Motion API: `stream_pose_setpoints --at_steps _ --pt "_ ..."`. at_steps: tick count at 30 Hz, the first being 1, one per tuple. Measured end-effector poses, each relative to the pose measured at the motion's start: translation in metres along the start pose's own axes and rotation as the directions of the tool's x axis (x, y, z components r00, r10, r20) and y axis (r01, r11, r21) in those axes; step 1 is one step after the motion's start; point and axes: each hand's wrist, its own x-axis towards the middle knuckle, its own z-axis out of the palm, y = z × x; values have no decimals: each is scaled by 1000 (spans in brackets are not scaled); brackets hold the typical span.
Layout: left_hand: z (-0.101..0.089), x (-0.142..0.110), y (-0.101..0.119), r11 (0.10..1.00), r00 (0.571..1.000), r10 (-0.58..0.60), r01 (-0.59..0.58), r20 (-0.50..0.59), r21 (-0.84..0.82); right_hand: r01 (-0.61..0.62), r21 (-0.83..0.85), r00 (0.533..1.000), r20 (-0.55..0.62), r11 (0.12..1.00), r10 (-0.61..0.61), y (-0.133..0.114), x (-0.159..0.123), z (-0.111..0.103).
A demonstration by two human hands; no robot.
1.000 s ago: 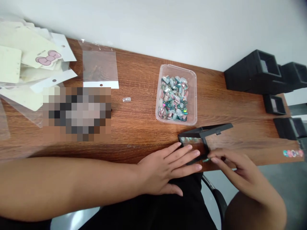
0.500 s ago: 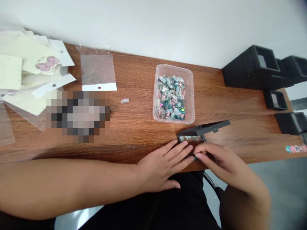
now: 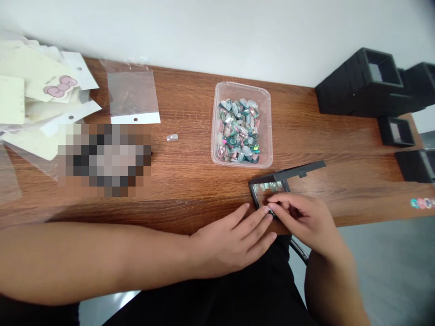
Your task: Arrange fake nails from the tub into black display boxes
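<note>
A small black display case (image 3: 253, 192) lies near the table's front edge, its hinged lid (image 3: 295, 172) tilted up. Inside, along the far side, runs a row of greenish, shiny press-on nails (image 3: 268, 186). My right hand (image 3: 306, 219) pinches a small press-on nail (image 3: 270, 211) between thumb and index finger over the near part of the case; the fingers partly hide it. My left hand (image 3: 234, 242) rests palm down with fingers stretched out, its fingertips at the case's near edge and close to the right thumb.
A clear plastic tub (image 3: 267, 127) of many mixed press-on nails stands behind the case. A lone pale nail (image 3: 172, 137) lies left of it. Packaging cards (image 3: 37, 68) and a clear bag (image 3: 132, 90) lie at left, near a blurred-out object (image 3: 112, 160). Black boxes (image 3: 350, 86) stack at right.
My right hand has shifted slightly left and inward over the case with the nail. My left fingers have drawn back toward me, so more of the case and its nail row shows.
</note>
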Motion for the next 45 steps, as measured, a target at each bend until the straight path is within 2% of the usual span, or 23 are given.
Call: stream_pose_setpoints --at_steps 4,9,12,18,26,35,41,45 --pt "2 0 -1 1000 1000 30 -30 7 0 58 -27 992 -110 998 -61 -1 -3 5" --pt "4 0 -2 999 999 38 -38 22 18 140 27 986 -92 990 -137 4 -9 1" --pt "3 0 -3 998 999 47 -48 21 32 163 -8 984 -77 987 -163 6 -11 -1" --pt "3 1 -4 998 998 52 -52 22 31 106 -74 990 -81 992 -112 0 -10 0" --pt "3 0 -2 998 999 49 -48 -1 31 -8 -279 973 -222 960 -56 -21 -11 10" --pt "4 1 0 996 998 69 -68 -16 58 -55 -259 940 -339 964 -38 -29 -7 21" --pt "1 2 -1 995 997 78 -79 24 55 -112 -239 963 -264 964 46 -14 -22 6" --pt "-1 2 -1 995 995 86 -88 47 45 -41 -203 975 -224 978 -6 -7 -25 2"
